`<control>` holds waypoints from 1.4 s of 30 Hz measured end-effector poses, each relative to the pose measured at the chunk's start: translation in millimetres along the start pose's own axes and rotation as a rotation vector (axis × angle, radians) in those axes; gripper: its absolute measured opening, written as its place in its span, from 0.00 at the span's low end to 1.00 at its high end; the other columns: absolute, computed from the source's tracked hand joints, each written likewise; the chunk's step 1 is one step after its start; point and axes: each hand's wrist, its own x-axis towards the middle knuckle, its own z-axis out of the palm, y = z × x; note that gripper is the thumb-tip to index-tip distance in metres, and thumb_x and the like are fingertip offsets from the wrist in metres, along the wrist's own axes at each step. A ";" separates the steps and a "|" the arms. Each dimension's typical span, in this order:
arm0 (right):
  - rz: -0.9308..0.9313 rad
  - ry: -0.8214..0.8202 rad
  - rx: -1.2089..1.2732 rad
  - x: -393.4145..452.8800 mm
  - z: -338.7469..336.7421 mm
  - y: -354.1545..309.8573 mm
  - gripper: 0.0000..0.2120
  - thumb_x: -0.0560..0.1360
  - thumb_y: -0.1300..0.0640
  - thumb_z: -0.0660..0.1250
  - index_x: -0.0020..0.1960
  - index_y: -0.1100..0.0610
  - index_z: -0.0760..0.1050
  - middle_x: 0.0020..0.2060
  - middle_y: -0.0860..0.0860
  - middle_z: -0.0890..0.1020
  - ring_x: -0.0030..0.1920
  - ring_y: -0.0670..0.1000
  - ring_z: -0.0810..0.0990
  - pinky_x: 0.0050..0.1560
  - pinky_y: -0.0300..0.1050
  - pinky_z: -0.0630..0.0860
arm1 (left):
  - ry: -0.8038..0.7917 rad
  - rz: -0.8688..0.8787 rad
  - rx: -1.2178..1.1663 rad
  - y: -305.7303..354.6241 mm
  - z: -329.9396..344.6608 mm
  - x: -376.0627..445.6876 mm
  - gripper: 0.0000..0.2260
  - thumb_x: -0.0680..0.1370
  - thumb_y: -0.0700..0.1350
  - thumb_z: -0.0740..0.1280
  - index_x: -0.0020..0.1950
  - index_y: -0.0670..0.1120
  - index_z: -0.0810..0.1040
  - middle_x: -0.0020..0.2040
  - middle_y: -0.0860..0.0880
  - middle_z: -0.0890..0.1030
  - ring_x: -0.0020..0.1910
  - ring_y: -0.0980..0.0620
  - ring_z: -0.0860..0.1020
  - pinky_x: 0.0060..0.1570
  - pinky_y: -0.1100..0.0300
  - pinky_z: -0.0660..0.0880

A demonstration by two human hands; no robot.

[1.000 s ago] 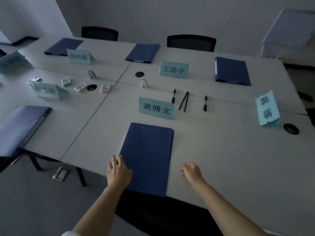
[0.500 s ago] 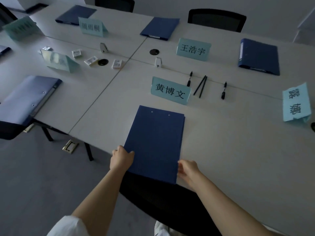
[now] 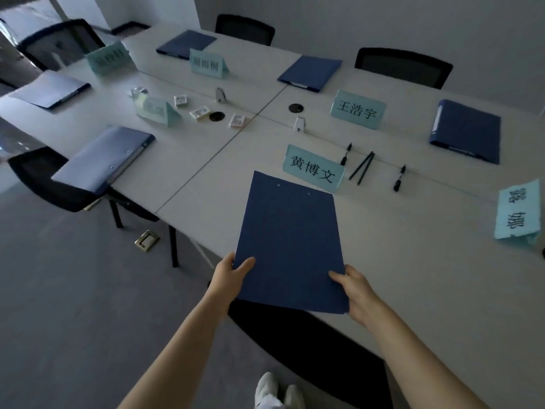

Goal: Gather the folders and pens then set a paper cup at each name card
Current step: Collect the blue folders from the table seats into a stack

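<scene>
A plain dark-blue folder (image 3: pixel 290 243) (two rivets near its far end) is gripped by the left hand (image 3: pixel 233 273) and right hand (image 3: pixel 355 286), now raised off the table's (image 3: pixel 413 261) near edge.

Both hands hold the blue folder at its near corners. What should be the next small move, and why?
Probably carry the blue folder, gripped by the left hand and the right hand, left to the folder at the next seat and stack it there, since five folders lie ungathered.
</scene>
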 end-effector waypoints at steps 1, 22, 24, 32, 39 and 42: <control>-0.044 -0.022 -0.022 -10.1 3.4 -5.8 0.10 0.78 0.62 0.63 0.60 0.58 0.74 0.54 0.55 0.82 0.53 0.56 0.81 0.48 0.50 0.79 | 0.017 0.013 -0.031 -0.7 -4.7 -13.8 0.07 0.79 0.48 0.67 0.57 0.51 0.77 0.53 0.51 0.83 0.49 0.51 0.83 0.48 0.54 0.80; -0.267 -0.602 -0.429 -83.3 277.8 -0.1 0.10 0.78 0.60 0.65 0.58 0.53 0.77 0.54 0.50 0.84 0.53 0.55 0.83 0.54 0.55 0.80 | 0.370 -0.029 -0.682 -24.6 -272.9 -115.4 0.15 0.77 0.49 0.68 0.63 0.48 0.77 0.54 0.45 0.85 0.51 0.43 0.84 0.46 0.48 0.80; -0.244 -0.637 -0.475 -81.2 317.2 6.7 0.11 0.78 0.60 0.65 0.58 0.52 0.78 0.53 0.50 0.85 0.52 0.53 0.84 0.53 0.53 0.80 | 0.413 -0.072 -0.700 -27.5 -306.0 -109.5 0.15 0.76 0.51 0.69 0.60 0.47 0.77 0.51 0.45 0.86 0.48 0.43 0.85 0.44 0.48 0.81; -0.204 -0.608 -0.645 -60.9 461.0 28.4 0.10 0.77 0.59 0.66 0.57 0.51 0.78 0.49 0.47 0.85 0.50 0.51 0.84 0.53 0.53 0.81 | 0.490 -0.159 -0.753 -27.4 -424.6 -82.1 0.15 0.76 0.51 0.70 0.58 0.44 0.78 0.49 0.43 0.86 0.46 0.40 0.85 0.45 0.45 0.80; -0.158 -0.621 -0.699 -24.0 546.8 20.6 0.05 0.78 0.57 0.65 0.50 0.49 0.77 0.48 0.45 0.84 0.49 0.48 0.82 0.45 0.43 0.78 | 0.549 -0.167 -0.829 -18.1 -490.3 -33.4 0.17 0.76 0.50 0.70 0.60 0.42 0.78 0.51 0.42 0.85 0.47 0.39 0.84 0.45 0.45 0.80; -0.096 -0.584 -0.677 16.5 581.6 12.8 0.07 0.80 0.58 0.62 0.54 0.54 0.78 0.50 0.51 0.84 0.52 0.53 0.82 0.50 0.51 0.80 | 0.585 -0.169 -0.858 -9.4 -514.2 -1.1 0.17 0.76 0.50 0.70 0.61 0.43 0.77 0.52 0.42 0.85 0.48 0.39 0.84 0.45 0.45 0.80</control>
